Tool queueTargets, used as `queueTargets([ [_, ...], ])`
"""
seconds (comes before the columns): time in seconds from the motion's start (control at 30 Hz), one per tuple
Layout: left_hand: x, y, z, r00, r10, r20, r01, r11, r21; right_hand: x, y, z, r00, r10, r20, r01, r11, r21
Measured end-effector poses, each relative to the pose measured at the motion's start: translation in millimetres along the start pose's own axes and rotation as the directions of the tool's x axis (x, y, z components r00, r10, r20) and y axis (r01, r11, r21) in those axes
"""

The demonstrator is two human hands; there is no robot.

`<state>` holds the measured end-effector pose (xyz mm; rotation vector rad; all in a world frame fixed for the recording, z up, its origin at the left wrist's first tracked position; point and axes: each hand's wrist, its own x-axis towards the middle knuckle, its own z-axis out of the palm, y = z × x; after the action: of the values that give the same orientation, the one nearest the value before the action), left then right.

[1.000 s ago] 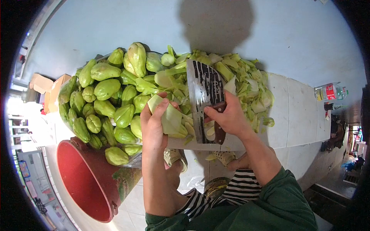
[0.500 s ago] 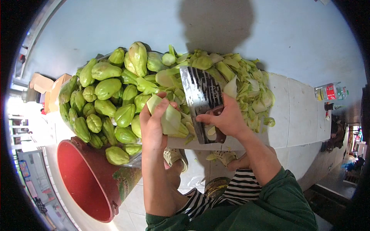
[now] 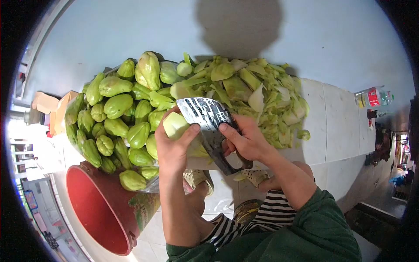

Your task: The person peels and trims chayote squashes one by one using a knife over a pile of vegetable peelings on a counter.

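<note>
In my left hand (image 3: pixel 171 146) is a peeled, pale green chayote (image 3: pixel 175 125), its fingers wrapped round it. My right hand (image 3: pixel 251 139) grips a broad cleaver (image 3: pixel 207 120) with a dark, scratched blade, whose far end lies against or just over the chayote. The blade's overlap hides the chayote's right side. To the left, beyond my left hand, whole green chayotes (image 3: pixel 118 106) are heaped on a plastic sheet. Past the cleaver, to the right, spreads a pile of pale green peelings and slices (image 3: pixel 283 96).
A large red bucket (image 3: pixel 126 209) lies tilted at the lower left, its mouth facing left. An open cardboard box (image 3: pixel 64 112) stands at the far left. On the right, a plastic bottle (image 3: pixel 375 98) with a red label is beside the tiled ledge (image 3: pixel 313 131). Clogged feet are below.
The cleaver has swung left and down, from upright beside the chayote to slanting across it. My right hand has come closer to my left, and the chayote is turned.
</note>
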<state>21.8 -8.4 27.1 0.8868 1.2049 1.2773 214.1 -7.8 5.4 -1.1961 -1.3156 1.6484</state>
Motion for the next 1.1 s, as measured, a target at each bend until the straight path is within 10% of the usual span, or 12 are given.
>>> queueTargets([
  [1.1, -2.9, -1.8, 2.2, 0.995, 0.078, 0.067, -0.083, 0.993, 0.082, 5.2, -6.4, 1.3, 0.988, 0.091, -0.127, -0.100, 0.993, -0.067],
])
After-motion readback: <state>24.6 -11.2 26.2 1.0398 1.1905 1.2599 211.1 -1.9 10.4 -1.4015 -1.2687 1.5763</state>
